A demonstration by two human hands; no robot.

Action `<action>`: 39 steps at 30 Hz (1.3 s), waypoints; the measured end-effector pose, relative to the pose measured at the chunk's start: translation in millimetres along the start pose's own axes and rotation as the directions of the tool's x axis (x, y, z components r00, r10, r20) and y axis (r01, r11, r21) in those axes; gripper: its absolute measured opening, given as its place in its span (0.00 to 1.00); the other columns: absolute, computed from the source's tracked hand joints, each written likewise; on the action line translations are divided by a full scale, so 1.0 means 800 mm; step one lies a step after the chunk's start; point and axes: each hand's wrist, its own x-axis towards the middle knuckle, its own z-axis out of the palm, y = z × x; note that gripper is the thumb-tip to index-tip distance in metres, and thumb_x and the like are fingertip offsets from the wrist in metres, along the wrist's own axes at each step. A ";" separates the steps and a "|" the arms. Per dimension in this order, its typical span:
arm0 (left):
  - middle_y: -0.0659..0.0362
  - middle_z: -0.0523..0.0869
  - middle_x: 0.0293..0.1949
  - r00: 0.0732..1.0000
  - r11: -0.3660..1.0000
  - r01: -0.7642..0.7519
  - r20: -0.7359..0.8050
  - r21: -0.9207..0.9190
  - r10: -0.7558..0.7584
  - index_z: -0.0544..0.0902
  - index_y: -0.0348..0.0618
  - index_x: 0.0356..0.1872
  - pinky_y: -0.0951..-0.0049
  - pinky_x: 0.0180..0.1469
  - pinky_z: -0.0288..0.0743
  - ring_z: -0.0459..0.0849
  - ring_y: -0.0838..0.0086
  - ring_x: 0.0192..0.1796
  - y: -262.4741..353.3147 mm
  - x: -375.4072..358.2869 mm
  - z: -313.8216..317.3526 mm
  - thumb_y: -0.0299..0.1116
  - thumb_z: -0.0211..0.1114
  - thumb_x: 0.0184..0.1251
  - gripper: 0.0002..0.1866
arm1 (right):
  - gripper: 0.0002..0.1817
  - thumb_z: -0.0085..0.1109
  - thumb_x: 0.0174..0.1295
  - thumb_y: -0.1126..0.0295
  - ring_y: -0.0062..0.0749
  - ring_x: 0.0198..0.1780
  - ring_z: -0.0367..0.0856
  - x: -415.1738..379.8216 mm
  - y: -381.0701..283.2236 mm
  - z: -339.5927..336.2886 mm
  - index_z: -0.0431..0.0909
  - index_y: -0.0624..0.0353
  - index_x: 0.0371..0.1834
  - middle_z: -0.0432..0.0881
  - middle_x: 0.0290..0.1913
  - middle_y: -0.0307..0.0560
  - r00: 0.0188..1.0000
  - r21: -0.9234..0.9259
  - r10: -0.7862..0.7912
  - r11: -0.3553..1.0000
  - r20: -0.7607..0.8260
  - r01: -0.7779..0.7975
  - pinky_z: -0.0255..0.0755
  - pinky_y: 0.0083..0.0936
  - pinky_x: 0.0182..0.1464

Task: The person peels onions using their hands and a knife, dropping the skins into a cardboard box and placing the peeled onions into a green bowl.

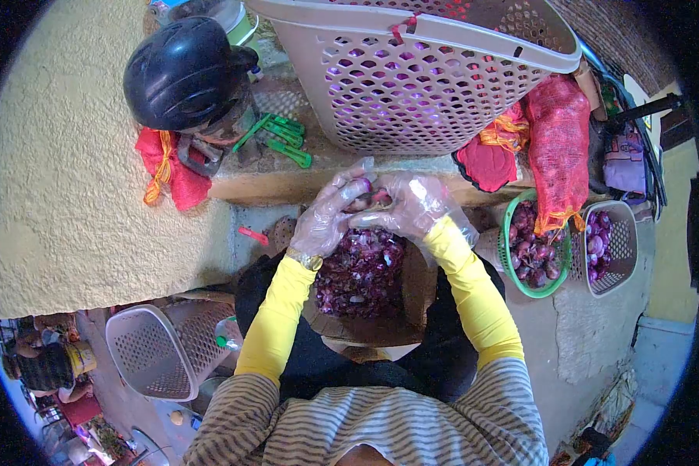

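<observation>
Both my hands wear clear plastic gloves and meet above a cardboard box [373,330] filled with purple onion skins [359,272]. My left hand [328,217] has its fingers closed round a reddish-purple onion [360,200]. From the other side, my right hand [418,206] presses its fingers against the same onion. Whether a small blade is between the fingers cannot be made out. Yellow sleeves cover my forearms.
Ahead stands a large perforated basket [435,85] of onions. A black helmet [182,74] and green cutters [287,140] lie at the left. On the right are a green basket [508,256], a grey basket [621,268] and a red mesh sack [558,144]. A person [46,361] is far left.
</observation>
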 end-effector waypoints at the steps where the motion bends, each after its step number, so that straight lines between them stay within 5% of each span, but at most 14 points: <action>1: 0.65 0.83 0.54 1.000 1.000 0.000 -0.001 -0.001 0.000 0.75 0.48 0.67 0.78 0.49 0.79 0.80 0.83 0.44 -0.001 0.000 0.000 0.35 0.62 0.76 0.21 | 0.36 0.72 0.45 0.30 0.43 0.36 0.88 -0.001 -0.002 -0.002 0.87 0.48 0.45 0.89 0.33 0.44 1.000 0.035 0.010 0.999 -0.004 -0.009 0.80 0.39 0.39; 9: 0.69 0.81 0.48 0.995 1.000 -0.025 0.092 0.006 0.025 0.75 0.47 0.69 0.83 0.49 0.75 0.76 0.86 0.42 0.001 -0.002 -0.004 0.35 0.61 0.76 0.23 | 0.37 0.75 0.42 0.31 0.42 0.37 0.89 0.001 0.013 0.004 0.87 0.46 0.48 0.90 0.36 0.42 0.995 0.037 0.088 0.995 0.037 -0.090 0.80 0.38 0.41; 13: 0.67 0.80 0.45 1.000 1.000 -0.016 0.001 -0.003 0.016 0.76 0.45 0.67 0.81 0.50 0.76 0.75 0.84 0.40 -0.001 0.000 0.000 0.39 0.60 0.78 0.22 | 0.37 0.76 0.40 0.30 0.43 0.36 0.89 -0.002 0.011 0.002 0.88 0.47 0.45 0.89 0.35 0.44 0.995 0.078 0.099 0.992 -0.016 -0.098 0.81 0.38 0.40; 15: 0.54 0.80 0.60 0.975 0.966 -0.218 0.074 0.138 0.209 0.73 0.38 0.67 0.71 0.62 0.78 0.80 0.67 0.63 -0.011 0.002 -0.008 0.47 0.57 0.80 0.26 | 0.37 0.76 0.40 0.30 0.44 0.36 0.89 -0.001 0.009 0.004 0.87 0.49 0.43 0.89 0.34 0.45 0.993 0.098 0.111 0.989 -0.032 -0.107 0.81 0.38 0.40; 16: 0.54 0.80 0.60 0.975 0.966 -0.217 0.074 0.138 0.209 0.73 0.38 0.67 0.71 0.62 0.78 0.80 0.67 0.63 -0.012 0.004 -0.011 0.47 0.57 0.80 0.26 | 0.37 0.76 0.40 0.30 0.44 0.36 0.88 -0.001 0.009 0.005 0.87 0.51 0.41 0.89 0.34 0.46 0.991 0.118 0.124 0.986 -0.048 -0.118 0.81 0.39 0.40; 18: 0.52 0.81 0.59 0.998 0.979 -0.043 0.029 -0.198 0.050 0.73 0.38 0.67 0.67 0.62 0.78 0.81 0.65 0.62 -0.012 0.008 -0.017 0.50 0.52 0.82 0.27 | 0.37 0.75 0.40 0.30 0.45 0.36 0.88 0.002 0.014 0.012 0.86 0.52 0.40 0.88 0.34 0.47 0.992 0.085 0.114 0.990 -0.048 -0.110 0.81 0.39 0.40; 21: 0.51 0.82 0.58 0.997 0.973 -0.067 -0.041 -0.220 0.059 0.74 0.37 0.66 0.64 0.63 0.79 0.81 0.63 0.62 -0.016 0.012 -0.018 0.50 0.51 0.82 0.26 | 0.37 0.75 0.40 0.30 0.46 0.36 0.88 0.003 0.015 0.016 0.86 0.54 0.38 0.88 0.34 0.48 0.992 0.052 0.118 0.992 -0.044 -0.115 0.81 0.40 0.40; 28: 0.52 0.82 0.59 0.990 0.976 -0.141 0.000 -0.164 0.143 0.77 0.38 0.65 0.63 0.65 0.78 0.82 0.69 0.56 -0.012 0.011 -0.010 0.47 0.53 0.82 0.24 | 0.32 0.71 0.48 0.33 0.47 0.37 0.88 0.002 0.005 0.013 0.85 0.51 0.39 0.88 0.34 0.47 0.997 0.005 0.041 0.999 -0.073 -0.040 0.80 0.42 0.40; 30: 0.64 0.79 0.47 0.986 0.981 -0.168 -0.027 -0.102 0.166 0.77 0.42 0.68 0.75 0.56 0.77 0.75 0.83 0.42 -0.012 0.011 -0.008 0.45 0.53 0.83 0.23 | 0.31 0.71 0.48 0.34 0.47 0.37 0.88 0.002 0.003 0.011 0.85 0.50 0.40 0.88 0.34 0.47 0.997 -0.022 0.054 0.998 -0.054 -0.055 0.80 0.42 0.41; 39: 0.63 0.80 0.52 0.978 0.977 -0.210 -0.031 -0.049 0.208 0.77 0.42 0.68 0.75 0.57 0.76 0.77 0.81 0.45 -0.012 0.009 -0.013 0.41 0.57 0.81 0.21 | 0.29 0.70 0.51 0.35 0.48 0.37 0.88 0.004 0.003 0.014 0.87 0.46 0.44 0.88 0.34 0.47 0.996 -0.089 0.081 0.993 -0.033 -0.084 0.80 0.44 0.41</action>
